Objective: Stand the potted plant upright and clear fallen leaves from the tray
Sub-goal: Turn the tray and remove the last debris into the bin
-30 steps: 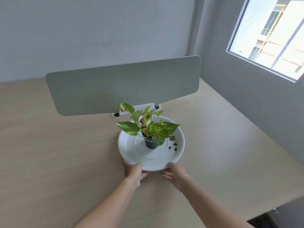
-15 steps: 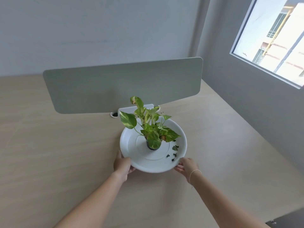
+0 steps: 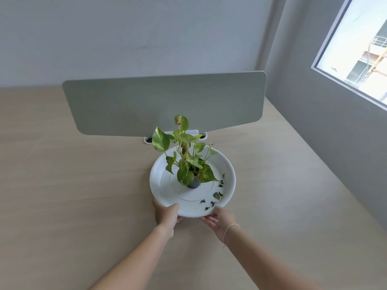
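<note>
A round white tray point(image 3: 165, 191) rests on the wooden desk. A small potted plant point(image 3: 186, 162) with green and yellow leaves stands upright in a dark pot point(image 3: 193, 183) at the tray's centre. Several small dark fallen leaves point(image 3: 215, 195) lie scattered on the tray's right and front-right side. My left hand point(image 3: 166, 214) grips the tray's near-left rim, thumb over the edge. My right hand point(image 3: 219, 221) holds the near-right rim from below, with a thin band on the wrist.
A grey-green divider panel point(image 3: 163, 103) stands across the desk point(image 3: 73, 195) just behind the tray, on a white bracket point(image 3: 194, 132) with cable holes. Grey walls close in behind and to the right, where there is a window point(image 3: 360, 47).
The tray turned in my hands, carrying the fallen leaves toward the front right. My hands spread apart along the rim, then came closer together at the near edge.
</note>
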Available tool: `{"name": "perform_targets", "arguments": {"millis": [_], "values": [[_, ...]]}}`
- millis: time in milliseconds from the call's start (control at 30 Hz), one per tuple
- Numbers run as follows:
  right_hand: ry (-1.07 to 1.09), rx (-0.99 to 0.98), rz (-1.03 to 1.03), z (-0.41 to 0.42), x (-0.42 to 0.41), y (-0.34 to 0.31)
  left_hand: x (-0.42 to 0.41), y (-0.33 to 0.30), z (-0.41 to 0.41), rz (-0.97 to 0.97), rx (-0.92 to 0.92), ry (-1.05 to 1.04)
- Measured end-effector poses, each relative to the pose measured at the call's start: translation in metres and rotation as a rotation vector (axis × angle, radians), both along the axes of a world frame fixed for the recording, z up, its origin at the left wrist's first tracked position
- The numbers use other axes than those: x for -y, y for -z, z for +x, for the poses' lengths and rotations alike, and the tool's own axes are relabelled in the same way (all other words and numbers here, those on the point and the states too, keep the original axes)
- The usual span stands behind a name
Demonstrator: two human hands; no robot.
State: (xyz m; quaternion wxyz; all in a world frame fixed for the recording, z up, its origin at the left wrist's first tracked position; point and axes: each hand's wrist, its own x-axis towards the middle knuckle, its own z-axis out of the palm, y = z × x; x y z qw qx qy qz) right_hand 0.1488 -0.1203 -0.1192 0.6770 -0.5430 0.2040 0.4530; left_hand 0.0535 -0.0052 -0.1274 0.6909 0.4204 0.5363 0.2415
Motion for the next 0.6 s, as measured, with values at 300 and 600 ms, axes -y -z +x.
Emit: {"name": "perform_targets", "arguments": {"millis": [300, 600], "values": [[-0.188, 0.096, -0.100, 0.015, 0.010, 0.005, 0.001, -0.008, -0.003, -0.048, 0.022, 0.086], [-0.134, 0.207, -0.125, 0.061, 0.025, -0.011, -0.025, -0.016, -0.013, -0.029, -0.066, 0.168]]}}
